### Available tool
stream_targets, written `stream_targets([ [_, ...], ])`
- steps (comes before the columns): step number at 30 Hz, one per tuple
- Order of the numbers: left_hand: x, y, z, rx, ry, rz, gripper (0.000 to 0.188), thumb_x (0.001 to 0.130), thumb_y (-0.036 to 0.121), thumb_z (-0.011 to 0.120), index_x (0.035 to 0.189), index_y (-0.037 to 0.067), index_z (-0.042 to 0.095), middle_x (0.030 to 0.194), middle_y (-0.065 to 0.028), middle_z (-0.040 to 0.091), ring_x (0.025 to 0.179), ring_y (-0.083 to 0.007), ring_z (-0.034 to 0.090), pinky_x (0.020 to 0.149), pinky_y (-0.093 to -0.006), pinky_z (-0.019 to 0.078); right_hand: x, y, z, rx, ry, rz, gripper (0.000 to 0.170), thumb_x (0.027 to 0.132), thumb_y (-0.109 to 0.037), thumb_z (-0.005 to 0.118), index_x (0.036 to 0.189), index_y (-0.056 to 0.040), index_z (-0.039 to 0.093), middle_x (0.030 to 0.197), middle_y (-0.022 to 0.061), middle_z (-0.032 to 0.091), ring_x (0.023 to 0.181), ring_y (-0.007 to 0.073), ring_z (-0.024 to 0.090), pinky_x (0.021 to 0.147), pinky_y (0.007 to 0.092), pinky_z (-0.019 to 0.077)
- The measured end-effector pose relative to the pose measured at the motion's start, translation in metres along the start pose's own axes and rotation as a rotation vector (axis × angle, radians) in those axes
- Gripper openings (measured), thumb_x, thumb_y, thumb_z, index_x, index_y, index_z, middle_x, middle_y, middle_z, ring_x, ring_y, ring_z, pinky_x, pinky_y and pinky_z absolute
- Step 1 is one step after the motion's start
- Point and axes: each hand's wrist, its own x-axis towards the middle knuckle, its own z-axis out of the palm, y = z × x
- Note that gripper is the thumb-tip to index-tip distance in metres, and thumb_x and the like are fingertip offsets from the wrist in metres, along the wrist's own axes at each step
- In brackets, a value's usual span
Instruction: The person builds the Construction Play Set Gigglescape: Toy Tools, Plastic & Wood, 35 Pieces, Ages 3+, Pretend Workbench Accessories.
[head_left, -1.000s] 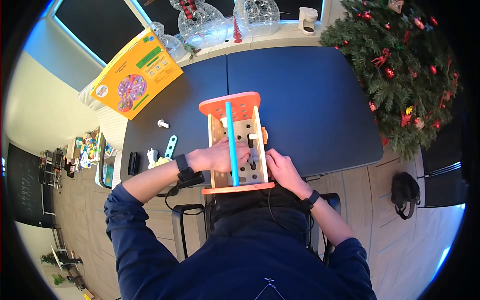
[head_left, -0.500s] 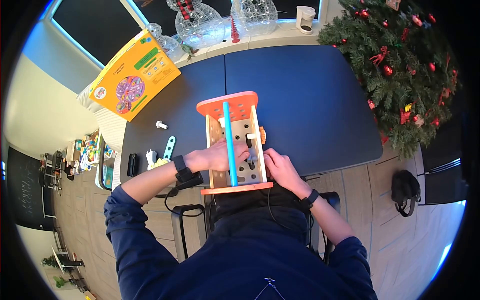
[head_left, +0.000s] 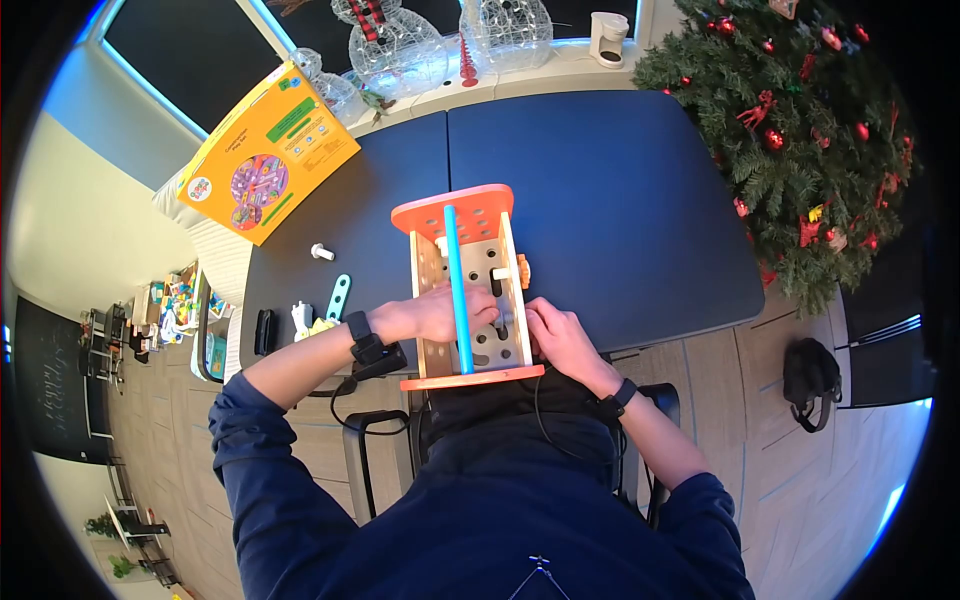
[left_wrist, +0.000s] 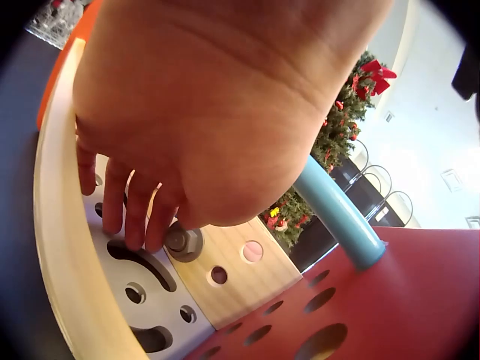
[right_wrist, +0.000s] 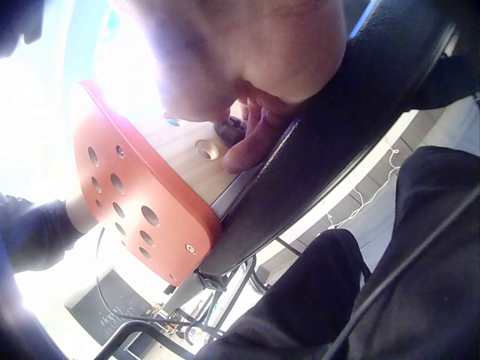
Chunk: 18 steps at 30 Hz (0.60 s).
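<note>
Toy toolbox [head_left: 420, 215]: pale smooth wood side walls, slightly rounded along the edge, near the front of the bench [head_left: 610, 210]. Two orange-red end panels with rounded corners, drilled with round holes and fastened by small screws. Handle: a round blue dowel [head_left: 457, 300]. Floor: grey plate [left_wrist: 161, 311] pierced by round holes and curved slots.

Left hand [head_left: 440, 312]: inside the toolbox, beneath the dowel; fingers spread a little and gently extended, one tip just beside a grey hexagonal bolt head [left_wrist: 184, 241] at the wood wall. Thumb hidden; whether it grips cannot be told.

Right hand [head_left: 562, 340]: outside the right-hand wall; fingers curled, pinching a dark rounded piece [right_wrist: 229, 131] against that wall.

Fitted to the same wall: white peg [head_left: 503, 273] with orange scalloped knob [head_left: 525, 270] outside.

Loose, left part of the bench: white bolt [head_left: 322, 252], round-headed; flat teal strip [head_left: 340, 297], round-ended, holed; white piece [head_left: 301, 320] and pale yellow piece, shapes partly hidden; glossy black oblong case [head_left: 264, 332].

Carton [head_left: 265, 150]: orange-yellow printed card, set at an angle; title appears to end "Play Set"; round white logo with multicoloured letters, green text bands, circular purple picture. Smaller print illegible.

Blackboard [right_wrist: 112, 307]: chalk lettering, unreadable.
</note>
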Motion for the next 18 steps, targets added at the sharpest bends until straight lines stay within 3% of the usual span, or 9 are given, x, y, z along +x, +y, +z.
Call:
stream_targets([
  [4, -0.008, 0.017, -0.013, -0.090, 0.003, -0.105, 0.040, 0.111, 0.037, 0.054, 0.124, 0.002, 0.066, 0.123, -0.0163, 0.068, 0.121, -0.0362, 0.065, 0.105, -0.0474, 0.0509, 0.000, 0.002, 0.000, 0.005, 0.005, -0.012, 0.023, 0.114, -0.022, 0.051, 0.109, -0.0016, 0.060, 0.073, 0.0128, 0.071, 0.059, 0.0233, 0.070, 0.055, 0.0369, 0.0547],
  [7, -0.006, 0.011, -0.007, -0.120, 0.032, -0.100, 0.039, 0.109, 0.038, 0.058, 0.124, 0.003, 0.065, 0.121, -0.0149, 0.068, 0.119, -0.0351, 0.066, 0.103, -0.0468, 0.0519, 0.000, 0.003, 0.001, 0.002, 0.004, -0.012, 0.023, 0.113, -0.022, 0.052, 0.108, -0.0016, 0.060, 0.073, 0.0125, 0.071, 0.058, 0.0233, 0.070, 0.054, 0.0368, 0.0546],
  [10, 0.004, -0.002, 0.001, 0.010, 0.038, 0.034, 0.040, 0.107, 0.037, 0.062, 0.127, 0.002, 0.060, 0.122, -0.0165, 0.068, 0.116, -0.0331, 0.068, 0.099, -0.0451, 0.0535, 0.000, 0.003, 0.001, 0.001, 0.007, -0.002, 0.027, 0.115, -0.025, 0.051, 0.110, -0.0003, 0.062, 0.070, 0.0104, 0.069, 0.058, 0.0186, 0.068, 0.055, 0.0336, 0.0539],
  [13, 0.002, 0.006, -0.007, -0.136, -0.030, -0.094, 0.038, 0.109, 0.036, 0.059, 0.126, 0.002, 0.062, 0.121, -0.0172, 0.069, 0.116, -0.0333, 0.068, 0.099, -0.0448, 0.0535, 0.000, 0.001, 0.001, 0.010, 0.016, 0.001, 0.030, 0.115, -0.026, 0.050, 0.110, 0.0004, 0.063, 0.068, 0.0095, 0.068, 0.057, 0.0162, 0.066, 0.055, 0.0321, 0.0534],
  [18, -0.004, 0.012, -0.009, -0.172, 0.035, -0.132, 0.036, 0.111, 0.034, 0.054, 0.122, 0.002, 0.068, 0.121, -0.0174, 0.069, 0.118, -0.0354, 0.067, 0.100, -0.0453, 0.0528, -0.001, 0.001, 0.001, 0.019, 0.011, 0.002, 0.030, 0.115, -0.026, 0.050, 0.110, 0.0005, 0.063, 0.069, 0.0099, 0.069, 0.056, 0.0163, 0.066, 0.055, 0.0319, 0.0532],
])
